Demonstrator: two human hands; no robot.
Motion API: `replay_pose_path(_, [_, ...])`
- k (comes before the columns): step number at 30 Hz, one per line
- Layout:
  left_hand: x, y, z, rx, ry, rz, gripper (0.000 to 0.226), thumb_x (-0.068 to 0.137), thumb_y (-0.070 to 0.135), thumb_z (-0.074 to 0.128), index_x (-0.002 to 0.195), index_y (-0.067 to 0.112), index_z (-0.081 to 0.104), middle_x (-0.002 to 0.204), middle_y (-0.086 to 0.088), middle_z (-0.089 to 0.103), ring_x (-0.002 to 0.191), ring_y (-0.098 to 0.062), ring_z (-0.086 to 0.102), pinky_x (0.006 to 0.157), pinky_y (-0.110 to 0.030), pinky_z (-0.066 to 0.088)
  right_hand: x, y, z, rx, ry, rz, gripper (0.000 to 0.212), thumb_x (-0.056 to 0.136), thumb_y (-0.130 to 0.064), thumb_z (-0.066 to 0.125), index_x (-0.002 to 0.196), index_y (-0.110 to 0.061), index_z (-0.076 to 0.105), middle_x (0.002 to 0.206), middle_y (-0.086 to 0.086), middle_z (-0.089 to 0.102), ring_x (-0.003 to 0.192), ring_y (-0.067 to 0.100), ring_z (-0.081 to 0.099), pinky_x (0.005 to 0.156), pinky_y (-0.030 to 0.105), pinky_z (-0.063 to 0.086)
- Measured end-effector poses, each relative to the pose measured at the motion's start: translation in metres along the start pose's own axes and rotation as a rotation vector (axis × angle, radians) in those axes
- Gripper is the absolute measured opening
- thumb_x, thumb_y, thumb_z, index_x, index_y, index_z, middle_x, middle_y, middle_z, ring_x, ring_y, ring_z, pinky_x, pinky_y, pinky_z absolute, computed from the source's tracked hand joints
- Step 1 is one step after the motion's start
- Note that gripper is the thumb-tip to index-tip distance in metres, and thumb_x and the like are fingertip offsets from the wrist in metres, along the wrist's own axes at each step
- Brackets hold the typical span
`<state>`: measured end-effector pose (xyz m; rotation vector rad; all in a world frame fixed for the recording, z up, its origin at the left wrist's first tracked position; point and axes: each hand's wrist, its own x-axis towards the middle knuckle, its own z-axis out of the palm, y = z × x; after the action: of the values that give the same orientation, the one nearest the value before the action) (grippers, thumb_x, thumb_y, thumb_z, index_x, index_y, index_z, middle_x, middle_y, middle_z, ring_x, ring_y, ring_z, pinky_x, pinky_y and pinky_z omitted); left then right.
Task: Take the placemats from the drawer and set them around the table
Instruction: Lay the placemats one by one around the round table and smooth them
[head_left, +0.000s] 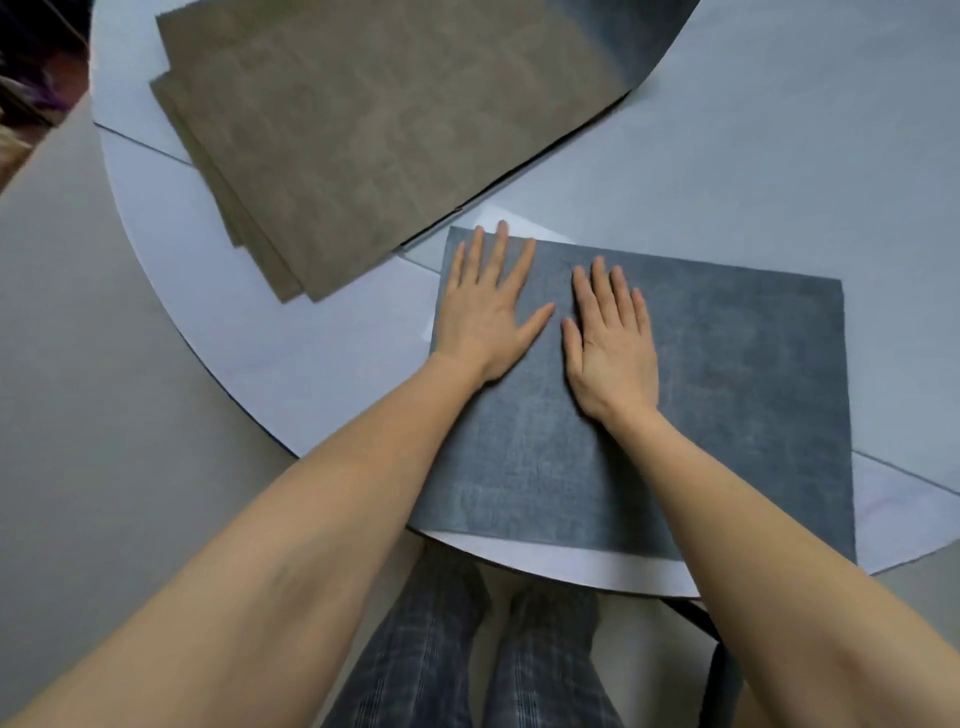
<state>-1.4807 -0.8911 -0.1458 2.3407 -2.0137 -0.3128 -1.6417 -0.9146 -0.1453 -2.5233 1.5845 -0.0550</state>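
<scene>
Blue-grey and woven-looking, the placemat (675, 415) lies flat on the round white desk (260, 353) right in front of the person, its near edge reaching the desk's rim and apparently hanging a little past it. Both hands rest palm-down on its left half: the left hand (485, 317) near the far left corner, the right hand (610, 345) just beside it, each with straight, slightly spread fingers (597, 283) pressing on the cloth and pinching nothing. Judging from this, the mat is being smoothed or nudged into its place. The risk lies at that near edge: a pull toward the body could drag the mat further over the rim, so it droops or slides off toward the legs in checked trousers (415, 649) below. Pressure sits on one half only, so a push could also turn the mat askew instead of shifting it straight. Further out, a stack of brown placemats (363, 135) waits well apart on the far side, fanned unevenly, with one more blue-grey sheet (634, 36) at the top; a careless grab there might take several at once.
</scene>
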Motion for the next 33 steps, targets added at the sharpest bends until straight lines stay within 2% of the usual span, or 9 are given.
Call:
replay_pose_path(4, [-0.003,0.006,-0.001,-0.049,0.05,-0.168,0.084,0.086,0.074,0.026,0.154,0.03,0.006,0.158,-0.026,-0.007,0.148,-0.034,-0.008,0.121,-0.042,-0.002,0.0,0.0,0.002,-0.001,0.005,0.009,0.055,0.101,-0.035,0.027,0.152,-0.019,0.017,0.16,0.002,0.012,0.148,0.018,0.008,0.121,0.034,0.001])
replay_pose_path(9, [0.001,0.009,-0.004,-0.166,0.079,-0.314,0.096,0.087,0.072,0.033,0.154,0.009,0.005,0.159,-0.02,0.001,0.148,-0.03,0.001,0.121,-0.038,0.003,-0.001,-0.001,0.001,-0.001,0.004,0.008,0.057,0.098,-0.038,0.02,0.152,-0.019,0.019,0.16,0.003,0.014,0.148,0.018,0.011,0.121,0.035,0.004])
replay_pose_path(14, [0.0,-0.002,-0.008,-0.203,0.135,-0.289,0.09,0.09,0.062,0.041,0.151,0.001,0.014,0.155,-0.018,0.021,0.145,-0.03,0.017,0.12,-0.036,0.011,-0.001,-0.002,-0.001,0.006,-0.012,0.015,0.057,0.098,-0.038,0.021,0.152,-0.019,0.019,0.16,0.002,0.014,0.148,0.018,0.01,0.121,0.035,0.003])
replay_pose_path(20, [0.001,-0.003,-0.006,-0.187,0.259,-0.249,0.07,0.093,0.045,0.046,0.143,-0.002,0.033,0.134,-0.019,0.044,0.128,-0.034,0.04,0.117,-0.045,0.024,-0.001,-0.002,-0.002,0.003,-0.021,0.02,0.058,0.098,-0.039,0.02,0.152,-0.019,0.017,0.16,0.002,0.012,0.148,0.018,0.008,0.121,0.034,0.001])
replay_pose_path(22, [0.001,-0.003,-0.005,-0.147,0.233,-0.252,0.071,0.094,0.045,0.041,0.147,-0.001,0.029,0.141,-0.02,0.04,0.136,-0.034,0.033,0.12,-0.046,0.015,-0.001,-0.002,-0.002,0.007,-0.025,0.015,0.058,0.098,-0.039,0.018,0.153,-0.019,0.016,0.161,0.002,0.011,0.149,0.017,0.007,0.121,0.035,0.001])
replay_pose_path(26, [0.001,-0.001,-0.003,-0.041,0.064,-0.314,0.079,0.096,0.057,0.024,0.153,0.006,0.004,0.162,-0.01,0.003,0.149,-0.026,-0.002,0.119,-0.043,-0.008,-0.001,-0.003,-0.003,0.016,-0.036,0.006,0.06,0.097,-0.04,0.015,0.153,-0.018,0.015,0.161,0.003,0.01,0.149,0.019,0.007,0.121,0.036,0.002])
replay_pose_path(28, [0.003,0.003,-0.003,0.023,0.041,-0.316,0.079,0.097,0.057,0.021,0.153,0.006,0.002,0.161,-0.015,0.0,0.149,-0.03,-0.006,0.118,-0.042,-0.009,0.002,-0.002,-0.006,0.0,-0.042,-0.003,0.058,0.098,-0.039,0.02,0.152,-0.017,0.019,0.16,0.005,0.014,0.148,0.021,0.012,0.12,0.037,0.006])
replay_pose_path(30, [0.006,0.007,-0.005,0.094,0.068,-0.183,0.068,0.099,0.049,0.02,0.154,0.009,0.008,0.16,-0.019,0.007,0.149,-0.033,-0.001,0.119,-0.043,-0.004,0.012,0.003,-0.01,-0.01,-0.059,-0.036,0.057,0.099,-0.038,0.025,0.151,-0.016,0.022,0.159,0.006,0.018,0.147,0.023,0.017,0.118,0.038,0.008])
replay_pose_path(33, [0.009,0.008,-0.008,0.067,0.026,-0.094,0.057,0.102,0.041,0.021,0.154,0.018,0.012,0.161,-0.01,0.01,0.149,-0.032,0.003,0.12,-0.04,0.0,0.025,0.02,-0.01,-0.006,-0.109,-0.184,0.06,0.097,-0.042,0.017,0.153,-0.018,0.015,0.16,0.001,0.011,0.148,0.018,0.01,0.12,0.035,0.0])
